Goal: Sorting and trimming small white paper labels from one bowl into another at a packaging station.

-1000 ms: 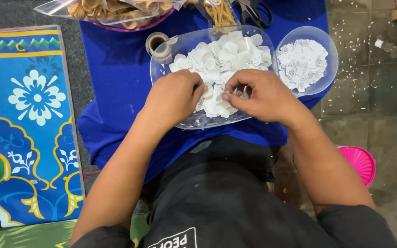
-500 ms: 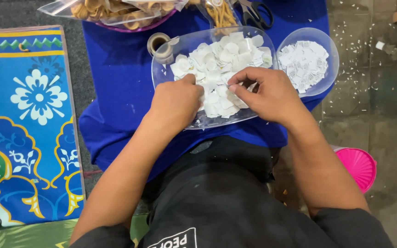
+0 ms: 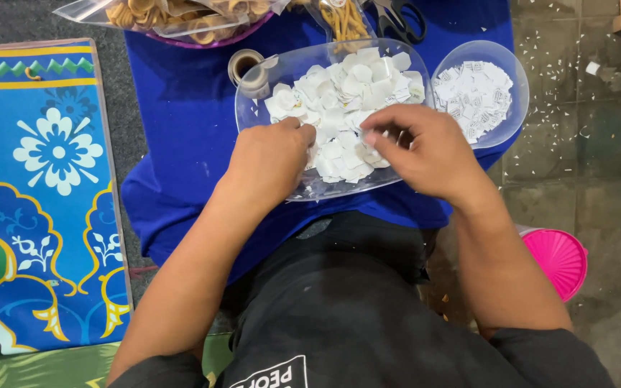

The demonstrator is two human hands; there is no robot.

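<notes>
Paper cutouts (image 3: 339,108) — white, feather-light, limp, easily creased — heaped in clear tray (image 3: 253,108) at twelve o'clock. My left hand (image 3: 271,162) closed among them; right hand (image 3: 422,147) fingers pinched one edge.

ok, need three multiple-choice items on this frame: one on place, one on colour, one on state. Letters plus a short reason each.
1. Where is the round clear bowl of small printed paper bits?
A. right of the clear oval tray
B. on the patterned mat
C. on the pink lid

2. What colour is the cloth under the clear oval tray?
A. green
B. blue
C. red

3. Where are the left hand and right hand?
A. resting on knees
B. holding scissors
C. in the white pieces

A: the bowl sits beside the tray's right end.
B: blue shows all round the tray.
C: fingers are among the pieces.
</notes>
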